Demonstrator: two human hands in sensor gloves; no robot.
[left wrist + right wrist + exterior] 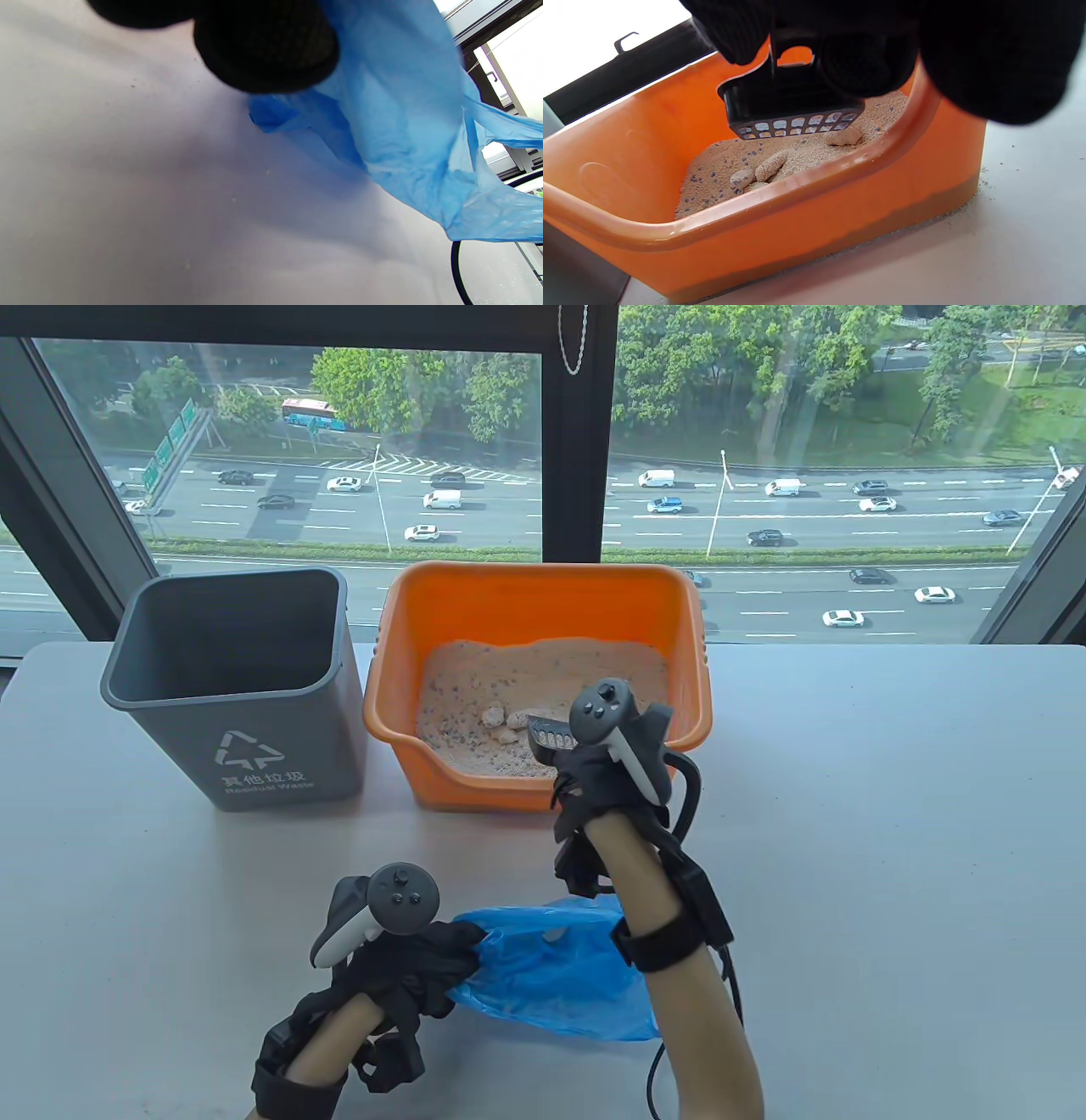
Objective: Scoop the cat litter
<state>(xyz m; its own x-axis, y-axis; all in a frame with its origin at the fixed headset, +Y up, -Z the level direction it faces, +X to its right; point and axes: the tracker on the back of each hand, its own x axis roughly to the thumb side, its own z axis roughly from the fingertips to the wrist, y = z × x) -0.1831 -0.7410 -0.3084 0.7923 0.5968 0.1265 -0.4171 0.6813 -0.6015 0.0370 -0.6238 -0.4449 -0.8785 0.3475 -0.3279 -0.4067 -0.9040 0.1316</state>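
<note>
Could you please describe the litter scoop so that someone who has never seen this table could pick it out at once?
Start at the orange litter box by the window, right of the grey bin. Above the sandy litter at its near right side, the right hand holds the scoop. It is the only dark slotted plastic thing there, unlike the pale clumps under it.

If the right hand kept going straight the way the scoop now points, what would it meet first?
Most likely the pale clumps on the litter: the right hand holds the black scoop just beside them, though its height above the litter is unclear.
</note>
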